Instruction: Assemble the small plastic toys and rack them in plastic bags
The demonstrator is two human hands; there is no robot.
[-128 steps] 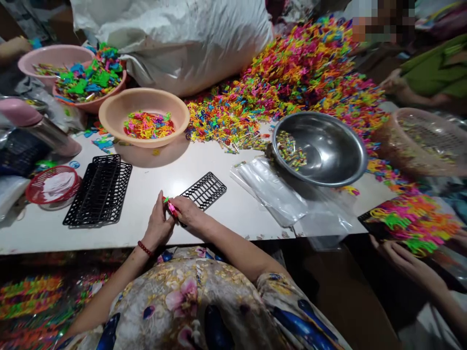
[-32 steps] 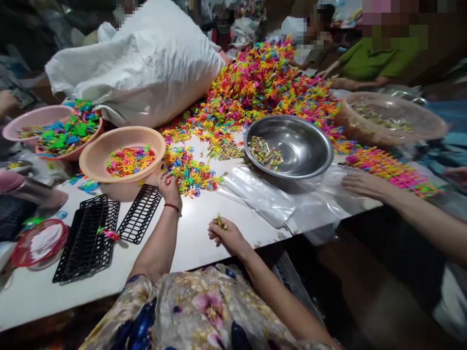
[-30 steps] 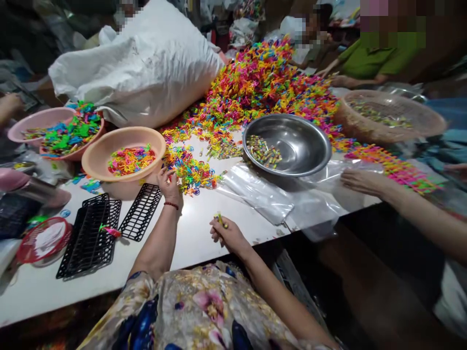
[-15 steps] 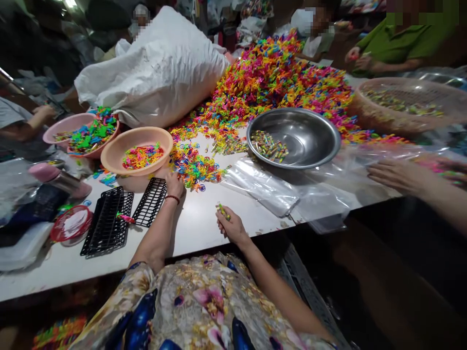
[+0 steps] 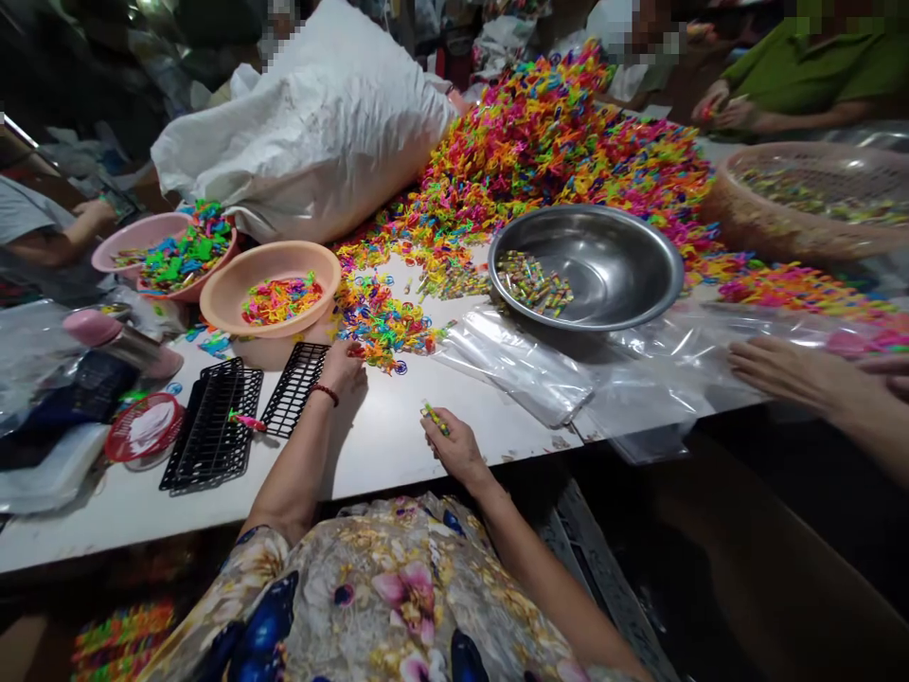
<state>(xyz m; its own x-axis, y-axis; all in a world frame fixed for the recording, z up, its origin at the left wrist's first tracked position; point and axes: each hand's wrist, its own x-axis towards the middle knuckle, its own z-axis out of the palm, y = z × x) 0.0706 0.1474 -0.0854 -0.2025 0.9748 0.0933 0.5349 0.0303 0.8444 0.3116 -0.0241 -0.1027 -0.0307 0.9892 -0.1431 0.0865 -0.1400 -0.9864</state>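
My left hand (image 5: pixel 342 370), with a beaded bracelet on its wrist, is at the near left edge of a spread of small coloured plastic pieces (image 5: pixel 390 327). Its fingers are curled together; what they pinch, if anything, is too small to make out. A black plastic grid rack (image 5: pixel 294 386) lies beside that wrist. Over the white table, my right hand (image 5: pixel 456 445) is closed around small yellow-green printed tubes (image 5: pixel 436 419), which stick out between thumb and fingers. Left of the racks, a pink and green plastic piece (image 5: pixel 247 421) lies across another black rack (image 5: pixel 213 426).
A peach basin (image 5: pixel 213 308) of coloured pieces and a steel bowl (image 5: pixel 639 275) of small tubes stand beyond my hands. Clear plastic bags (image 5: pixel 522 369) lie at right, near a co-worker's hand (image 5: pixel 788 371). Behind are a large pile (image 5: pixel 540 142) and a white sack (image 5: pixel 305 123).
The view has shifted slightly, so most things on the table sit farther right. My left fingers stay by the coloured pieces, and my right hand still holds the tubes. More of the co-worker's second hand shows.
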